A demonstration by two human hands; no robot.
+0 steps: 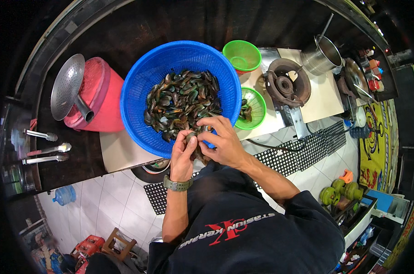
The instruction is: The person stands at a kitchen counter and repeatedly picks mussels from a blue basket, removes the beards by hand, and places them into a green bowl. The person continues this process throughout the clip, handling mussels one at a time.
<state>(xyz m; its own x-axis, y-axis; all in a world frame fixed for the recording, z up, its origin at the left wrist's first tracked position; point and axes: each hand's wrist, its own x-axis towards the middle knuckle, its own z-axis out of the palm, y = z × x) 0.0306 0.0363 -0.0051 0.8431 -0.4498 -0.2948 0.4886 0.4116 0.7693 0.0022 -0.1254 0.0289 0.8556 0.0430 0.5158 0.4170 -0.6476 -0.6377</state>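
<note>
A large blue plastic basket point(181, 46) in front of me holds a heap of green and brown mussels point(184, 99). At its near rim my left hand point(182, 159), with a watch on the wrist, pinches a mussel point(191, 137) between thumb and fingers. My right hand point(222, 144) meets it from the right, its fingertips gripping the same mussel. What the right fingers pinch exactly is hidden. A green colander point(258, 113) with a few mussels in it stands right of the basket.
Left of the basket stands a red bucket point(111, 99) with a perforated metal strainer point(67, 85) on it. Several metal tongs point(47, 149) lie further left. To the right are another green basket point(242, 56), a gas burner point(287, 82) and a metal pot point(318, 60).
</note>
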